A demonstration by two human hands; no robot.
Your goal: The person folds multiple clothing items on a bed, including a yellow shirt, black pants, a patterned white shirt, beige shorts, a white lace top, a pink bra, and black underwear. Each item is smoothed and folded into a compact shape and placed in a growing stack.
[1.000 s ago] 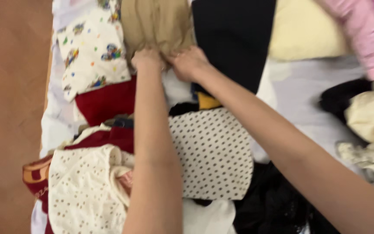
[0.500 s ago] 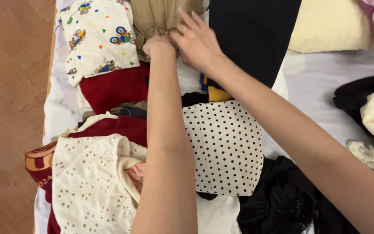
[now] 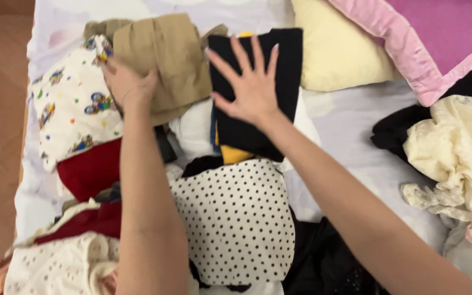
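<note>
Both hands rest on folded clothes at the far end of the bed. Left hand lies flat on the near left edge of the folded tan garment, fingers loosely closed over the cloth, seemingly to steady it beside the cartoon-print top. Right hand is spread wide open, palm pressed on the folded black garment, as if flattening it; it grips nothing. Nearer lies the polka-dot piece; right of the black garment, a yellow pillow. Half a second ago both hands pinched the tan cloth together; now they have parted.
</note>
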